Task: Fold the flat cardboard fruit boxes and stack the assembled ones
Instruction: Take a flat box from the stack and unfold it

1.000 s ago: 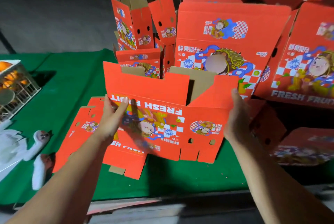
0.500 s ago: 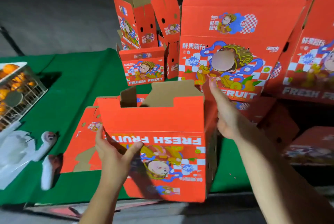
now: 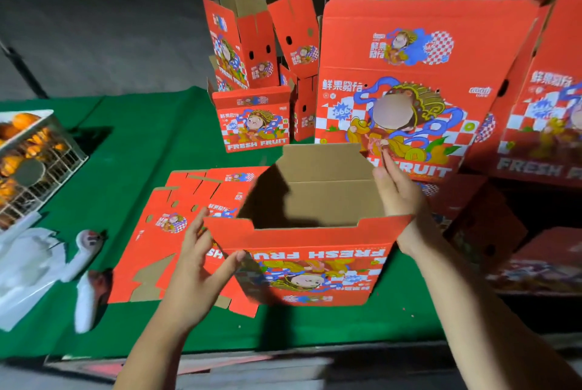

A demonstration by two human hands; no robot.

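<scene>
Green cloth [image 3: 132, 144] covers the work table; dark floor behind. I log the scene from the head view only.

Box in hand [image 3: 302, 241]: opened into a tube, held over the near table edge, print upside down toward me, brown inside visible. Its upper flaps stand up, none folded in. Whether the far end is closed I cannot tell.

Left hand [image 3: 201, 266]: gripping the near-left corner of the box, thumb across the printed face, fingers behind the side wall.

Right hand [image 3: 396, 194]: fingers fairly straight, raised at the right wall beside the far flap; it looks like touching rather than clamping.

Flat blanks [image 3: 189, 216]: at least a couple lie on the cloth just left of and under the box, still to fold.

Done so far, by my reading: a small assembled box [image 3: 252, 121] sits mid-table with other opened boxes standing in or behind it, and large boxes [image 3: 419, 74] are piled at the right.

Judgement: task partway. This box needs its flaps tucked, then stacking.

Left edge: wire crate of oranges [image 3: 31, 156]; white gloves [image 3: 85, 263].
</scene>
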